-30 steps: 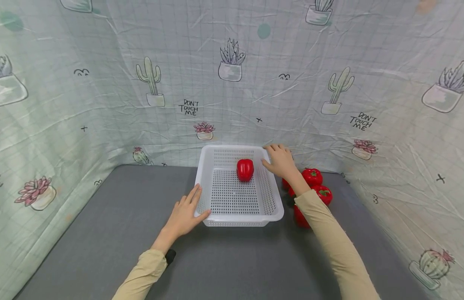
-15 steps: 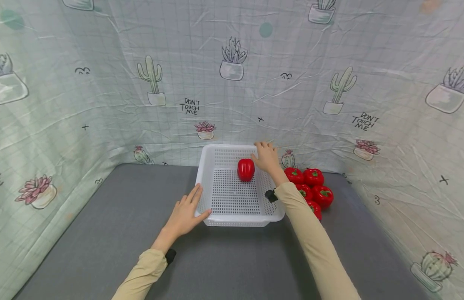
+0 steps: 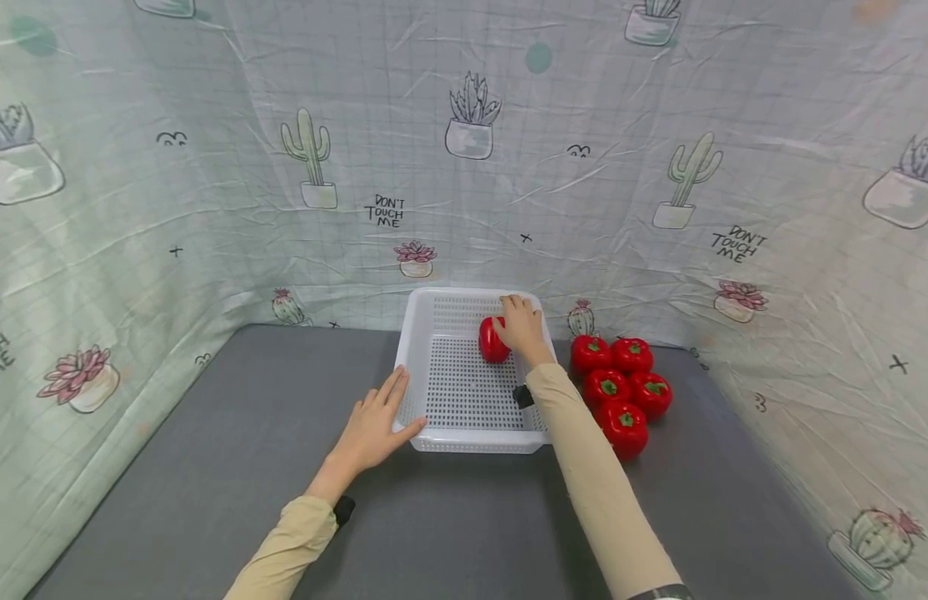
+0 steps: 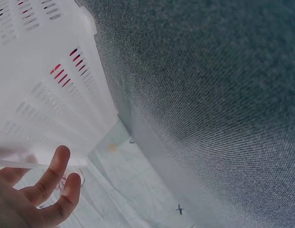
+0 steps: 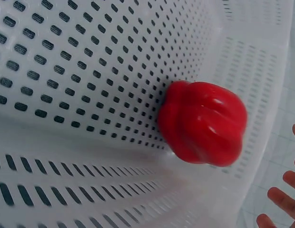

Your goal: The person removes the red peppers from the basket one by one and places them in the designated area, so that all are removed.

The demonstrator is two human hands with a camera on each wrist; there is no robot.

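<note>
A white perforated basket (image 3: 471, 438) stands on the grey table with one red bell pepper (image 3: 491, 343) lying inside, near its far right part. My left hand (image 3: 370, 427) rests at the basket's front left corner, fingers along the left rim and thumb at the front rim. In the left wrist view several loosely bent fingers (image 4: 51, 176) show by the rim. Over the right side of the basket is my right hand (image 3: 522, 330), just beside the pepper. The right wrist view shows its spread fingers (image 5: 280, 199) apart from the pepper (image 5: 204, 124).
Several more red bell peppers (image 3: 623, 429) stand grouped on the table just right of the basket, beside the right forearm. A pale cloth (image 3: 569, 200) printed with potted cacti hangs behind and along both sides of the grey table (image 3: 449, 525).
My right hand has moved left from above the basket's right rim to beside the pepper inside. More of the outside peppers now show. The left hand has stayed on the corner.
</note>
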